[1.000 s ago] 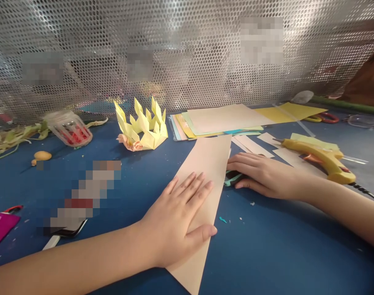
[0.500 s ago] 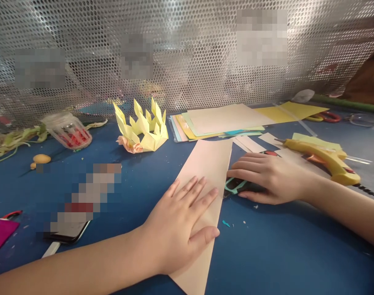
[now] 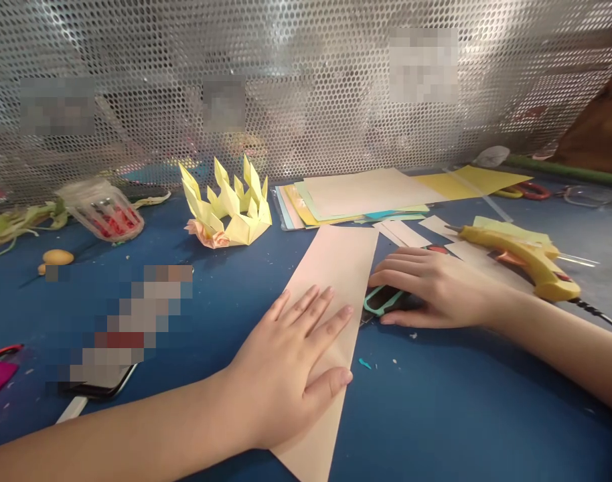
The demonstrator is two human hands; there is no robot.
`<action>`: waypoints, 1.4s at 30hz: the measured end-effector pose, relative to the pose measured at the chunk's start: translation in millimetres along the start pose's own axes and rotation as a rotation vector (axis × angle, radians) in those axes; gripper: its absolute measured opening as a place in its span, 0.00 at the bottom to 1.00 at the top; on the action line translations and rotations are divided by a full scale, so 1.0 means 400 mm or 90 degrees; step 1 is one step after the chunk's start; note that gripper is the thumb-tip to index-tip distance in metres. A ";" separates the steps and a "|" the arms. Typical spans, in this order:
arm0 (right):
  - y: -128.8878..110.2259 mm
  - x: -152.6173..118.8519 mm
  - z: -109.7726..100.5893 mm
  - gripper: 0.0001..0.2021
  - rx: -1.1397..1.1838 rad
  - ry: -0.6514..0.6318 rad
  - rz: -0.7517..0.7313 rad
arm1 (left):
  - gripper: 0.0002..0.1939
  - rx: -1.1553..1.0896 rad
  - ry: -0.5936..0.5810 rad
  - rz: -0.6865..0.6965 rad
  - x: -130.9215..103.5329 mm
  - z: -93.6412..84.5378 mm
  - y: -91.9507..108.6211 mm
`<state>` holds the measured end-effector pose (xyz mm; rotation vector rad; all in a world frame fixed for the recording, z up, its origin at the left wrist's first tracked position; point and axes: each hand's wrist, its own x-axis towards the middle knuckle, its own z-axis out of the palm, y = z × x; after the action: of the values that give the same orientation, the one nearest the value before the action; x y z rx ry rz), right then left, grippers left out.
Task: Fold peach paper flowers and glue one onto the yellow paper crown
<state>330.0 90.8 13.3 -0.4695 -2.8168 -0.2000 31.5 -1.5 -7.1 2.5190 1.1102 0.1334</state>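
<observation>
My left hand (image 3: 290, 368) lies flat with fingers spread on a long strip of pale pink paper (image 3: 339, 258), pressing it to the blue table. Just right of the strip's edge, my right hand (image 3: 426, 288) curves over a small dark object with a teal rim (image 3: 379, 301). Its thumb is on the near side and its fingers on the far side. Most of that object is hidden under the palm, so its kind does not show. Small teal paper scraps (image 3: 365, 363) lie close below the right hand.
A yellow paper crown (image 3: 230, 207), a stack of coloured paper (image 3: 356, 194) and a tipped plastic jar (image 3: 102, 211) stand along the perforated metal screen (image 3: 306, 87). A yellow glue gun (image 3: 517, 258) rests beyond my right hand. A phone (image 3: 102, 385) with a cable lies at left.
The view has shifted slightly, so everything sits a little further left. Both hands keep their places on the paper and the teal-rimmed object.
</observation>
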 end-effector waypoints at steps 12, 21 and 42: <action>0.002 0.001 0.010 0.14 0.034 0.019 -0.001 | 0.33 -0.004 0.016 -0.004 0.002 0.004 -0.004; -0.007 0.000 0.013 0.14 0.051 0.024 0.006 | 0.33 -0.006 0.030 0.005 0.003 0.009 -0.007; -0.048 0.007 0.021 0.13 0.071 0.036 0.016 | 0.33 0.003 0.013 -0.001 0.003 0.006 -0.005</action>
<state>319.0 75.2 4.2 -0.4654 -2.7475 -0.0491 31.2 -0.2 -10.1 2.5258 1.1225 0.1573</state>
